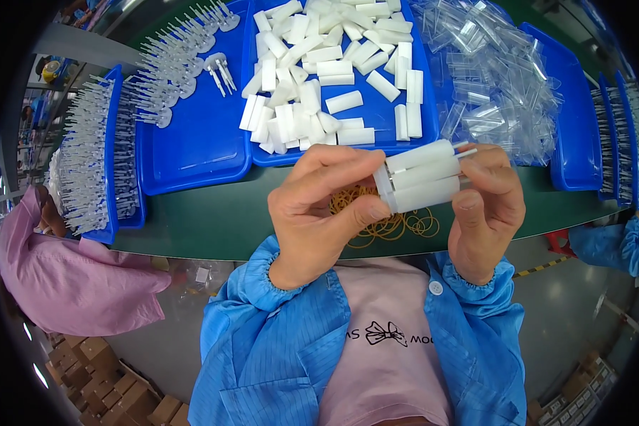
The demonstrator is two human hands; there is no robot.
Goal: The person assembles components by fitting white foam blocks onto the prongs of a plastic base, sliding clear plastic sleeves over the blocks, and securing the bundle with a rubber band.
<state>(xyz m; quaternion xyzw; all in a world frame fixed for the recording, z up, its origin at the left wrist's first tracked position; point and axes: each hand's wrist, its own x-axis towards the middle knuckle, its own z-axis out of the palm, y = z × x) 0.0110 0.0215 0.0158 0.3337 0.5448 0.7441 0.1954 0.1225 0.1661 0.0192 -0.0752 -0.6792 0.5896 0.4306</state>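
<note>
Just above the table's front edge, my left hand (326, 206) grips the round whitish base (383, 187) of a pronged part between thumb and fingers. Several white soft-looking cylinders (424, 177) sit side by side on its prongs, pointing right. Thin prong tips (464, 150) stick out beyond the upper cylinders. My right hand (486, 202) is curled around the far end of the lowest cylinder, thumb below and fingers above. Its exact contact there is partly hidden. Tan rubber bands (390, 226) lie on the green table beneath my hands.
Ahead, a blue tray (263, 160) holds many loose white cylinders (344, 101). Clear plastic sleeves (497, 92) are heaped to its right. On the left, another blue tray (192, 167) carries pronged parts (220, 71). Racks of pronged parts (89, 156) flank both sides. A pink-sleeved person (85, 284) sits left.
</note>
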